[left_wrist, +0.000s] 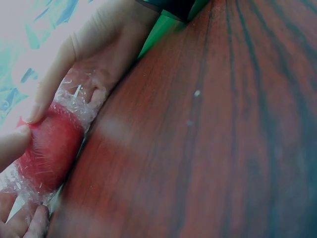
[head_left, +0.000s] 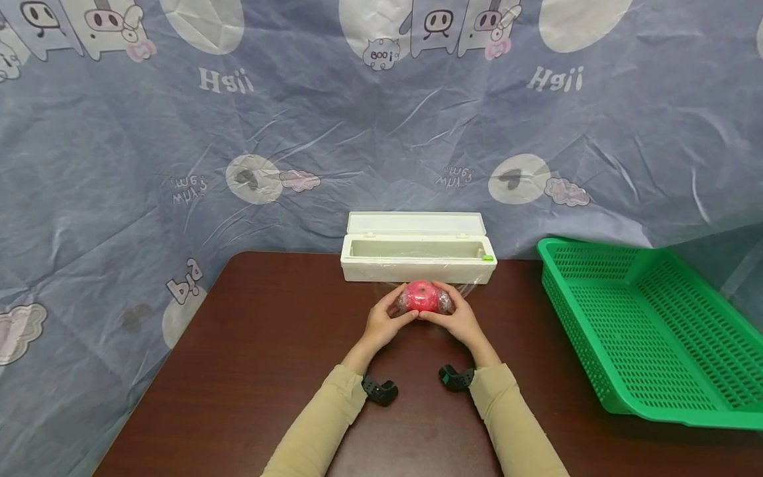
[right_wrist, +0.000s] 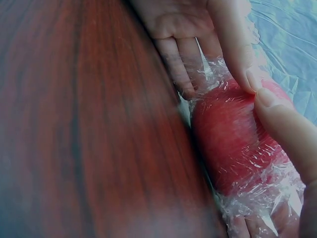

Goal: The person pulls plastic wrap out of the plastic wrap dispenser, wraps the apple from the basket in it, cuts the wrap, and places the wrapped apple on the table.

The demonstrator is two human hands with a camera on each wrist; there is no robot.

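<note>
Watching from my remote seat: the red fruit [head_left: 421, 295] sits between both hands over the table [head_left: 268, 364], just in front of the white box [head_left: 417, 271]. I cannot tell whether it touches the wood.

Left hand [head_left: 381, 323] and right hand [head_left: 460, 323] clamp it from opposite sides. Neither is spread wide: each gap is about filled by fruit and bunched clear film [right_wrist: 257, 193]. Thumb tips nearly meet on the near face; the other fingers reach round the sides, among the crinkled film.

My reading: the paired grip keeps the fruit centred while the thumbs press the wrap snug. The box's lid [head_left: 415, 223] stands up, likely for free access to film; a sheet seems to run from its front edge towards the fruit (glare makes it hard to trace). The green basket [head_left: 575, 331] lies right, well apart, probably out of the arms' way.
</note>
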